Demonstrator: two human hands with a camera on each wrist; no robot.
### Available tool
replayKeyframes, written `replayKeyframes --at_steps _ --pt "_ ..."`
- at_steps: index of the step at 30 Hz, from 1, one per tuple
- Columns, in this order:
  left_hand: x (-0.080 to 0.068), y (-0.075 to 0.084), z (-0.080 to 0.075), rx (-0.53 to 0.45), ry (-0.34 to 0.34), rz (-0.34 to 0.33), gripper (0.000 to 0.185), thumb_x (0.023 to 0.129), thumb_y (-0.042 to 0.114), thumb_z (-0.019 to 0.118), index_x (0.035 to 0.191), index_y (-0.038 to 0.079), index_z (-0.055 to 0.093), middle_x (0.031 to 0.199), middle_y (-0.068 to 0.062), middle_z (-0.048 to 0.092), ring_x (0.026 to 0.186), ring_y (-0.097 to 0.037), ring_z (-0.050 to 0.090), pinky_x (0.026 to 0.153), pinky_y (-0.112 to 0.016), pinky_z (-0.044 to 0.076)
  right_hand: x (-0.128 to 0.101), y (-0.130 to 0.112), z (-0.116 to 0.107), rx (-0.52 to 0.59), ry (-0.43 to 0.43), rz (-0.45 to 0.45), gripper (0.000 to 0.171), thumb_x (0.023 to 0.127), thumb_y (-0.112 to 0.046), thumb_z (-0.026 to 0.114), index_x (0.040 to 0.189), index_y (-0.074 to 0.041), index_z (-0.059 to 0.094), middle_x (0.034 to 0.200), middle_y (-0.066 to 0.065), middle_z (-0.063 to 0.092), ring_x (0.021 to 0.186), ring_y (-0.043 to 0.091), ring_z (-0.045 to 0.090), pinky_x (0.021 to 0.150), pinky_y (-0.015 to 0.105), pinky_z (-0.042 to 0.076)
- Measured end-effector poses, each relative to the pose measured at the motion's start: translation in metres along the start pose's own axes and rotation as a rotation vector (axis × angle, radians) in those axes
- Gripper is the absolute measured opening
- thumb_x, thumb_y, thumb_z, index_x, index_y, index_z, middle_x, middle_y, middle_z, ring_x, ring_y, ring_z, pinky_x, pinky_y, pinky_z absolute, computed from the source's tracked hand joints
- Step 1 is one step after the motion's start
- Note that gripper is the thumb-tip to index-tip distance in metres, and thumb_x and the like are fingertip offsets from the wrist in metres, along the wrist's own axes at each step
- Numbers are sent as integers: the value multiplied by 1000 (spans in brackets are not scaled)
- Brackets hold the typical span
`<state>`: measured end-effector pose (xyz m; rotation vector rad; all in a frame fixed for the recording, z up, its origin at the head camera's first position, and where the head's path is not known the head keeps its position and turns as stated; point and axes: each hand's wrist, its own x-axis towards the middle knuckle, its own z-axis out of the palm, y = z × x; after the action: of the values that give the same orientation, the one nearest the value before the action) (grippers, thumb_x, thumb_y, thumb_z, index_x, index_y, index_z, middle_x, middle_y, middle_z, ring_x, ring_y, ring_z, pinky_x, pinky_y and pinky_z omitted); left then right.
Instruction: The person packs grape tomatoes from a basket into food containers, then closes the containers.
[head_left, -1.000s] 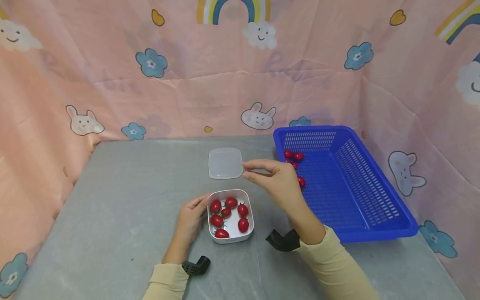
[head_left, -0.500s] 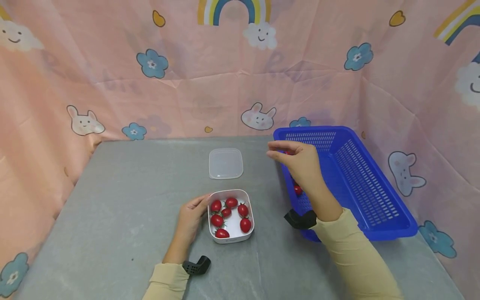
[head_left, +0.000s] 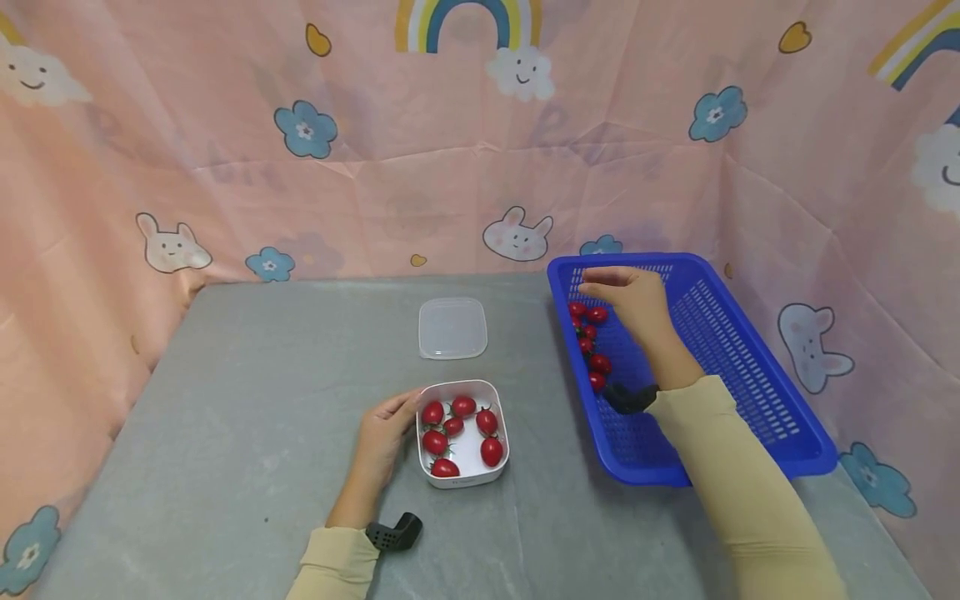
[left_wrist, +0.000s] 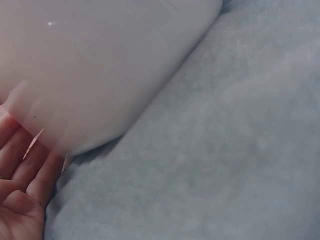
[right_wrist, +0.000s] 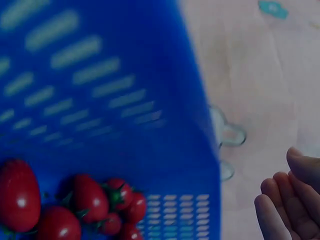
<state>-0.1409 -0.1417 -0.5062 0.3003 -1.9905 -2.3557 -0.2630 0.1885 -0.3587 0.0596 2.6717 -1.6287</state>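
Right hand (head_left: 633, 300) loosely curled, empty, above tomatoes (head_left: 590, 342).

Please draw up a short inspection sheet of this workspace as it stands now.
Surface: grey table.
Job's things: white box holding six tomatoes; blue basket holding more tomatoes.
Clutter: clear lid lying flat behind the box.
Hands: left hand rests against the box's left side; right hand is over the basket, empty, fingers loosely curled.
Cables: nothing seen.
Surroundings: pink cartoon backdrop on three sides.
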Motion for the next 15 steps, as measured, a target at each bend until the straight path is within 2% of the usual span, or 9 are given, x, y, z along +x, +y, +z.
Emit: replayKeyframes --at_steps 7,15 --pt "0 -1 1 5 11 4 35 93 17 69 115 -11 68 96 10 76 94 -1 69 86 -18 55 24 27 -8 18 -25 75 49 94 -31 69 133 -2 61 140 18 58 135 31 50 117 45 36" --pt "0 -1 0 11 13 13 35 93 18 69 115 -10 68 98 8 76 94 -1 69 85 -18 55 35 43 -10 12 -43 92 47 95 -19 67 136 2 58 142 25 54 133 33 51 115 43 39"
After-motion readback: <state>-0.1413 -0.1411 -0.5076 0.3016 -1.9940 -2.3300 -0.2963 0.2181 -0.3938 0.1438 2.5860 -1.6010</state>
